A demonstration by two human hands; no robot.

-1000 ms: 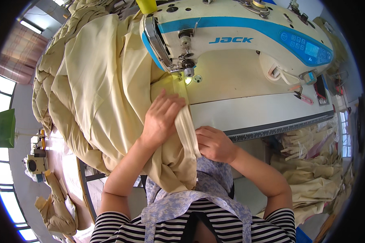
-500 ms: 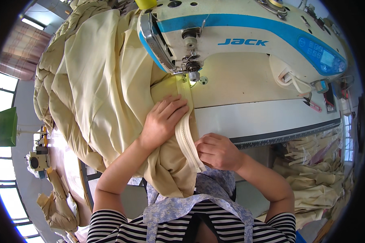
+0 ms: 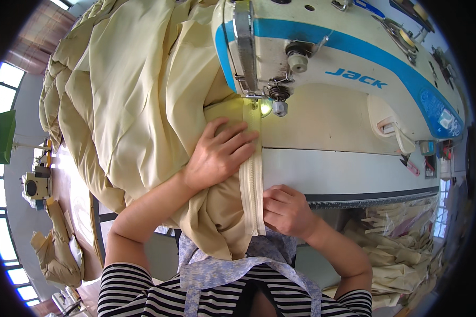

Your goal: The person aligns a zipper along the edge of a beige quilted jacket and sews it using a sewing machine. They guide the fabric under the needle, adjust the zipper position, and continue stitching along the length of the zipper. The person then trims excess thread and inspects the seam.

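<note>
A cream zipper (image 3: pixel 252 195) runs straight down the edge of beige fabric (image 3: pixel 132 95) from under the needle and presser foot (image 3: pixel 255 103) of a white and blue sewing machine (image 3: pixel 349 53). My left hand (image 3: pixel 219 156) lies on the fabric just left of the zipper, fingers spread and slightly bent toward the presser foot. Beside the zipper's lower end, my right hand (image 3: pixel 286 210) has its fingers closed on the zipper and fabric edge, below the table's front; its fingertips are partly hidden. The gathered fabric hangs down over my apron.
A ruler strip (image 3: pixel 370 199) runs along the table's front edge (image 3: pixel 344 187). Pink thread snips (image 3: pixel 411 168) lie at the right. Beige fabric piles (image 3: pixel 391 253) sit below right. At left are a green lamp shade (image 3: pixel 0 137), another machine (image 3: pixel 36 185) and more beige cloth (image 3: pixel 58 243).
The view has shifted, so the machine sits farther right and larger. The zipper, curved half a second ago, now lies straight. Both hands appear lower in the picture.
</note>
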